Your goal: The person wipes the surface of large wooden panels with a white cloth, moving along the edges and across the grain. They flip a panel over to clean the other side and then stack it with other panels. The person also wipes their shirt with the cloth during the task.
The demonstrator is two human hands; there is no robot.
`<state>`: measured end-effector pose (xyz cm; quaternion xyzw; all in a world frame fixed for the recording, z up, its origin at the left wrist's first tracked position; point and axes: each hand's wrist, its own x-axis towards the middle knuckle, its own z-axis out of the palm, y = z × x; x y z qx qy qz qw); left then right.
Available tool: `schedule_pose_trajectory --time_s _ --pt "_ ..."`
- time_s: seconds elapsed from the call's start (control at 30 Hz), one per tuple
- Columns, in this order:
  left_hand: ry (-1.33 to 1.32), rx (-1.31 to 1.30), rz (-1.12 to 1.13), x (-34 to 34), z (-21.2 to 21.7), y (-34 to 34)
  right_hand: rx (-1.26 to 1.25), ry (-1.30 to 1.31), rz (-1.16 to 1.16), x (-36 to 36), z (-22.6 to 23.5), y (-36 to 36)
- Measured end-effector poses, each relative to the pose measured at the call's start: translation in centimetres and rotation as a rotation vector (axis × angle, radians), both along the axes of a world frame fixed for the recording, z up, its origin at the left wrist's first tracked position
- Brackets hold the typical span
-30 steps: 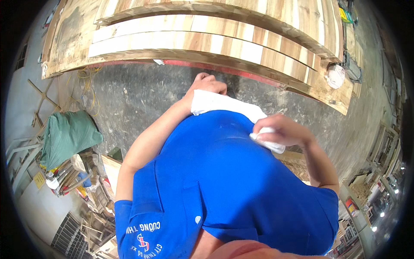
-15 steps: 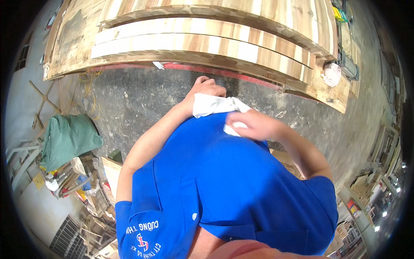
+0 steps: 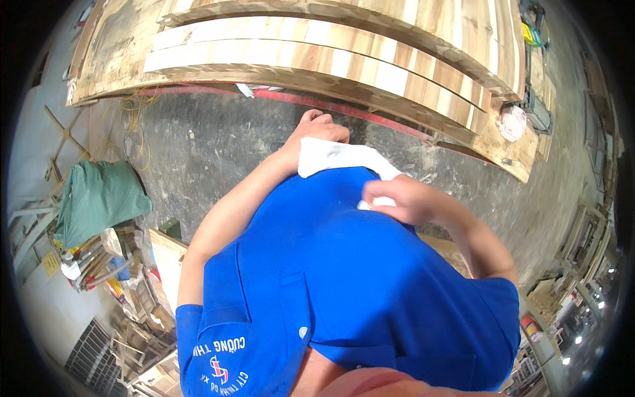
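Note:
A white cloth (image 3: 340, 157) stretches in front of my blue shirt between my two hands. My left hand (image 3: 319, 128) is at its left end, fingers curled in, with the cloth bunched against the palm side and wrist; the fingertips are hidden. My right hand (image 3: 409, 198), slightly blurred, is closed on the cloth's other end near my chest. A small white bit of the cloth shows under its fingers. Both hands are in the air, short of the wooden workpieces.
Striped laminated wood boards (image 3: 317, 56) lie on a wooden bench top (image 3: 112, 49) with a red rail (image 3: 344, 112) below. A crumpled white bundle (image 3: 512, 124) sits at the bench's right corner. A green sack (image 3: 102, 202) and piled wood scraps (image 3: 142, 308) stand at left. Yellow cord (image 3: 132, 119) trails nearby.
My right hand has moved a little to the right, drawing the white cloth out straighter. The left hand stays nearly in place. The view has shifted slightly.

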<state>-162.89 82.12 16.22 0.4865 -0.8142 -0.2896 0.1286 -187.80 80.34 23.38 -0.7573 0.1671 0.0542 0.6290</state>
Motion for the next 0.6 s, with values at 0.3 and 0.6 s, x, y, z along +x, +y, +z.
schedule_pose_trajectory --time_s 0.3,0.6 --pt "0.262 0.452 0.03 0.8 2.0 -1.1 0.783 -0.169 -0.746 -2.5 0.5 -1.6" --pt "0.115 0.46 -0.13 0.5 8.4 0.5 0.857 -0.497 -0.865 -4.8 3.1 -2.1"
